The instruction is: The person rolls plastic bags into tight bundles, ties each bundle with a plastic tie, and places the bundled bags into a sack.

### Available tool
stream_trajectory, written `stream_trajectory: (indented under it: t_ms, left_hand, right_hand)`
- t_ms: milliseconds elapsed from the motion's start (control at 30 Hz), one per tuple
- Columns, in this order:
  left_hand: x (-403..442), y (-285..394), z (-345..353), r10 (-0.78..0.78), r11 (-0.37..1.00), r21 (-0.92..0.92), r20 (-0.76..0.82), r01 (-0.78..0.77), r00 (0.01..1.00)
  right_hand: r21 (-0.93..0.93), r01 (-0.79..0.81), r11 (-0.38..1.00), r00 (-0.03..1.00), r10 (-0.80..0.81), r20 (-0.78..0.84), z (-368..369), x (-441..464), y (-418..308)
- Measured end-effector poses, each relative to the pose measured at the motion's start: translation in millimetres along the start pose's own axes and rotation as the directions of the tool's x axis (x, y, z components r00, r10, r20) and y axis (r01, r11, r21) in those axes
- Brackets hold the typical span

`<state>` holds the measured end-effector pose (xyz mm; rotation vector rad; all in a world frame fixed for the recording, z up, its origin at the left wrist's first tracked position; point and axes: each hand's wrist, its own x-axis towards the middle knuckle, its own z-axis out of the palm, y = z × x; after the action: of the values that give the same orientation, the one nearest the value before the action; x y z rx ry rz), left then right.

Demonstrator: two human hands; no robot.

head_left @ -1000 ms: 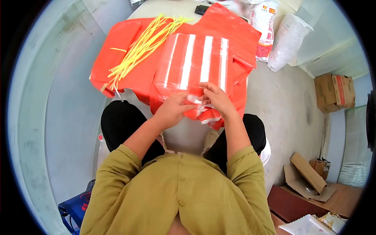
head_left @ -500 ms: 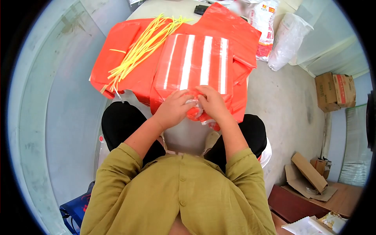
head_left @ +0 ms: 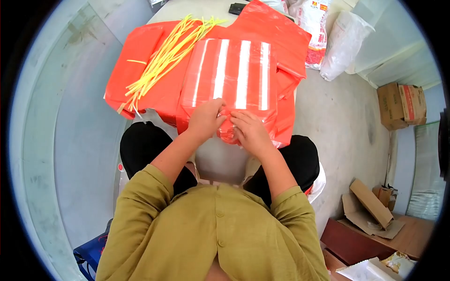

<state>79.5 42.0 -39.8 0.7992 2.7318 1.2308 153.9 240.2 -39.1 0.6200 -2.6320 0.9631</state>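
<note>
A clear plastic bag (head_left: 230, 75) lies in front of me, with a folded orange-red item with silvery-white stripes inside. Its near end is crumpled and bunched over the table edge. My left hand (head_left: 205, 121) is closed on the left of that bunched end, thumb and fingers pinching the film. Just to its right, my right hand (head_left: 251, 132) has its fingers curled over the same gathered plastic. Beneath the bag spreads orange-red plastic sheeting (head_left: 286, 42). A bundle of thin yellow strips (head_left: 164, 61) lies on the sheeting left of the bag.
The pale table (head_left: 187, 10) shows at the back, with a black object (head_left: 237, 8) on it. To the right stand a printed white sack (head_left: 313, 28) and a whitish plastic bag (head_left: 344, 44). Cardboard boxes (head_left: 401, 105) sit by the right wall; flattened cardboard (head_left: 370, 210) lies lower right.
Both hands have shifted slightly left along the bag's near end. The right hand has moved down, now flatter over the bunched film, and the loose end has been drawn in.
</note>
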Motion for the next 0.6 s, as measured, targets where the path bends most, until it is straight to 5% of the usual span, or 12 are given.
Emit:
stream_trajectory:
  t_ms: [167, 467, 600]
  left_hand:
    - [-18.7, -19.5, 3.2, 0.334, 0.921, 0.212, 0.001, -0.326, 0.943]
    - [-17.9, -15.0, -11.3, 0.409, 0.866, 0.306, 0.023, -0.396, 0.912]
    - [-13.3, -11.0, -17.9, 0.336, 0.907, 0.251, 0.053, -0.338, 0.941]
  right_hand:
    - [-0.068, 0.053, 0.996, 0.997, -0.049, 0.065, -8.0, 3.5, 5.6]
    - [-0.146, 0.041, 0.988, 0.990, -0.020, 0.140, -19.6, 13.9, -1.6]
    - [-0.252, 0.104, 0.962, 0.994, -0.107, 0.005, -9.3, 12.2, 10.0]
